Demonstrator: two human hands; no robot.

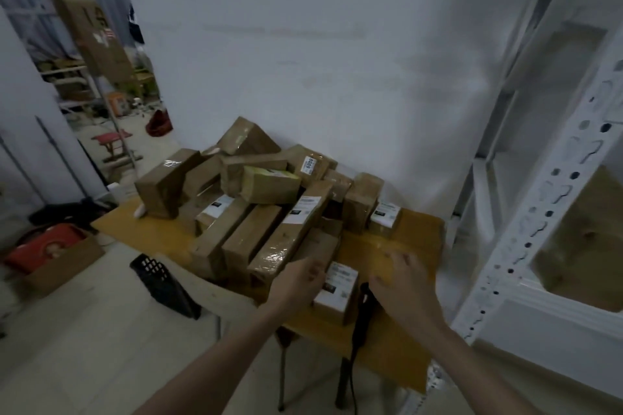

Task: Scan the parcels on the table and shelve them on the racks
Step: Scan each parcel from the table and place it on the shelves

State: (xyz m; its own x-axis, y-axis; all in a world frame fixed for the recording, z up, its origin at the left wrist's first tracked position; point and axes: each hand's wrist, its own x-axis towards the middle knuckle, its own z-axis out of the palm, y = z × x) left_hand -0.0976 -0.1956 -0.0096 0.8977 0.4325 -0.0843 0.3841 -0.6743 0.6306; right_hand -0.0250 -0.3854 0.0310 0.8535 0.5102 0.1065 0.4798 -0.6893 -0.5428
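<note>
A heap of brown taped parcels (256,199) covers the yellow-brown table (414,239). A small parcel with a white label (337,290) lies near the front edge. My left hand (300,280) touches its left side, fingers curled against it. A black handheld scanner (362,317) lies just right of that parcel, its cable hanging over the table edge. My right hand (401,283) hovers above the scanner with fingers spread, holding nothing. The white metal rack (526,232) stands at the right.
A black plastic crate (165,283) lies tilted on the floor left of the table. Further left sits a cardboard box holding a red object (47,253). A doorway at the far left shows a red stool (111,141) and clutter.
</note>
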